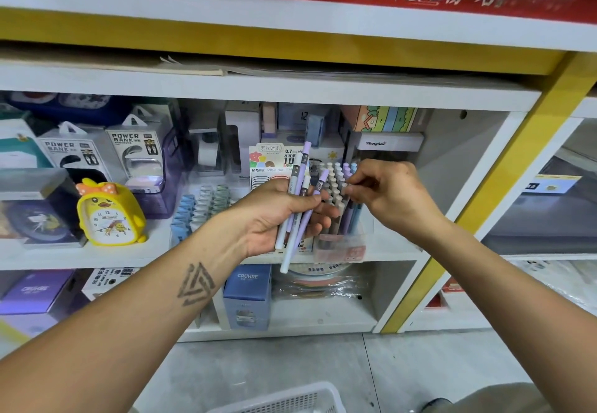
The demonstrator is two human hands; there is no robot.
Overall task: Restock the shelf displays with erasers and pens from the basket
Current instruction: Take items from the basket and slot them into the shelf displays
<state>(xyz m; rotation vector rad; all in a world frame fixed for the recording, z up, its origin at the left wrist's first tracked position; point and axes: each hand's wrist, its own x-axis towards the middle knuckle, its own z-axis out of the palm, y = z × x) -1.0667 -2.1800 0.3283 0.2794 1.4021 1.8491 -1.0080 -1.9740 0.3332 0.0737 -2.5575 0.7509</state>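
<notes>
My left hand [277, 215] grips a loose bunch of several pastel pens [298, 205], purple and pale blue, held upright in front of the middle shelf. Just right of them, my right hand [387, 193] pinches the white cap of one pen [346, 189] at the top of the clear pen display box [339, 244]. That box stands on the shelf and is packed with many upright pens with white, purple and blue caps. A white basket [290, 401] sits on the floor at the bottom edge, its inside mostly out of view.
Left of the pen box stands a display of pale blue and green items [200, 205], a yellow duck clock [111, 215] and power bank boxes [135, 151]. Behind are stacked boxes. A yellow shelf post [478, 205] runs at the right. A blue CRUHRE box [247, 296] sits below.
</notes>
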